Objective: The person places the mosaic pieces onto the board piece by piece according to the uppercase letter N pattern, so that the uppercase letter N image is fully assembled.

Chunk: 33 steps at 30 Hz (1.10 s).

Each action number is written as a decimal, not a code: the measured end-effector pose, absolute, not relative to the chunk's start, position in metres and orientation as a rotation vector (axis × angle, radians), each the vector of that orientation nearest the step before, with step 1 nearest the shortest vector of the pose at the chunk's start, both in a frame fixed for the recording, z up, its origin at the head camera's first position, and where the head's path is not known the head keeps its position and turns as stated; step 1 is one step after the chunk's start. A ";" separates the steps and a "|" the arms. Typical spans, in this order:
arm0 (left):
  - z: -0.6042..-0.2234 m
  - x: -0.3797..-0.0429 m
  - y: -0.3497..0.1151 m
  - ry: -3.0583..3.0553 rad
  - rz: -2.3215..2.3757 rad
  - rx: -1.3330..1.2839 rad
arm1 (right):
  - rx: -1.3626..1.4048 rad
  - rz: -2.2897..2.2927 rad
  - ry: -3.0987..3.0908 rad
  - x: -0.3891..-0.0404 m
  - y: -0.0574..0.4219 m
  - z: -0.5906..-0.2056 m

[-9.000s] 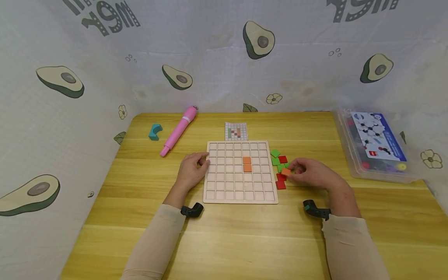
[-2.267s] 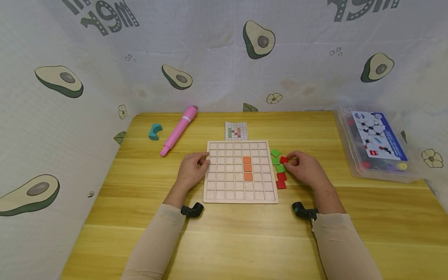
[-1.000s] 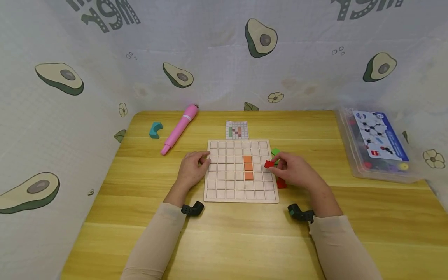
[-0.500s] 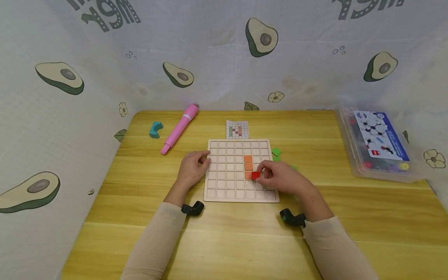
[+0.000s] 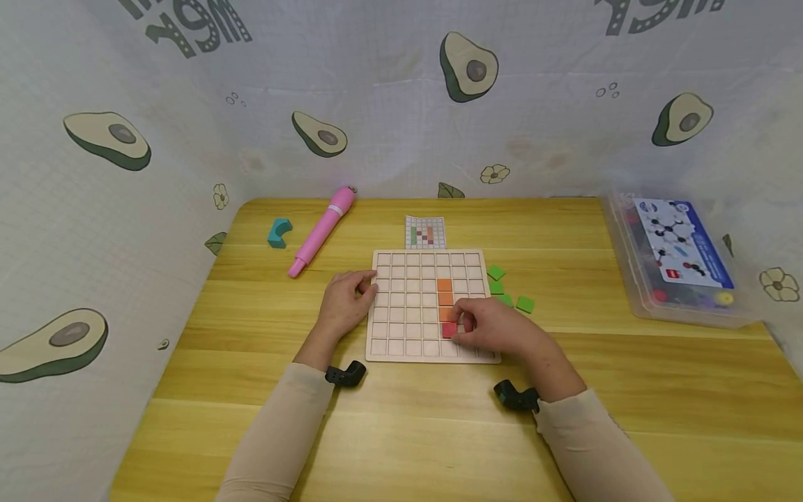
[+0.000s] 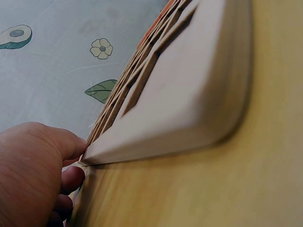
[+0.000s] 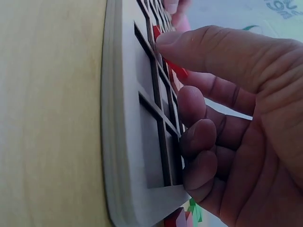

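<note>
A square wooden grid board (image 5: 403, 331) lies on the table, with three orange tiles (image 5: 445, 298) in one column. My right hand (image 5: 495, 326) pinches a red tile (image 5: 449, 330) at the cell just below them; in the right wrist view the thumb lies against the red tile (image 7: 176, 68). My left hand (image 5: 342, 304) rests at the board's left edge, its thumb and index finger touching the rim. The left wrist view has that hand (image 6: 33, 175) at the board's corner. Several green tiles (image 5: 496, 286) lie right of the board. Loose red tiles (image 7: 175, 218) show only in the right wrist view.
A small card with a coloured grid pattern (image 5: 425, 233) lies behind the board. At the back left are a pink pen-like stick (image 5: 323, 232) and a teal arch block (image 5: 279, 233). A clear plastic box (image 5: 671, 254) stands at the right.
A third orange tile went onto the board earlier. My right hand then picked up a red tile and carried it left and toward me to the cell below. The left hand stays put.
</note>
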<state>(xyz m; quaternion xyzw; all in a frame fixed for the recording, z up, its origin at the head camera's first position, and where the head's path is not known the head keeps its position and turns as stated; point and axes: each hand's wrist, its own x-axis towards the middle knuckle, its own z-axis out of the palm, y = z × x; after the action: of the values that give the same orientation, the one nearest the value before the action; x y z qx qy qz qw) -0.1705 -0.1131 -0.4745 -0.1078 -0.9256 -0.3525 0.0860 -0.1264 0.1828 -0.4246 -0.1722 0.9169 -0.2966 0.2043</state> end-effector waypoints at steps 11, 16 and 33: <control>-0.470 -0.170 -0.114 -2.861 -1.088 -0.268 | -0.471 -0.850 2.545 -0.127 0.183 -0.427; -0.470 -0.170 -0.114 -2.853 -1.083 -0.278 | -0.466 -0.854 2.539 -0.128 0.183 -0.427; -0.471 -0.171 -0.114 -2.836 -1.069 -0.301 | -0.476 -0.859 2.547 -0.129 0.183 -0.427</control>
<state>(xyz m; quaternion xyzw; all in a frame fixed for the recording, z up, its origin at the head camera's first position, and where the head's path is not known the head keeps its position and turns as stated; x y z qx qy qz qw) -0.1710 -0.1137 -0.4706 -0.0988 -0.9301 -0.3504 0.0479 -0.1290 0.1835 -0.4272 -0.1708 0.9134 -0.3079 0.2045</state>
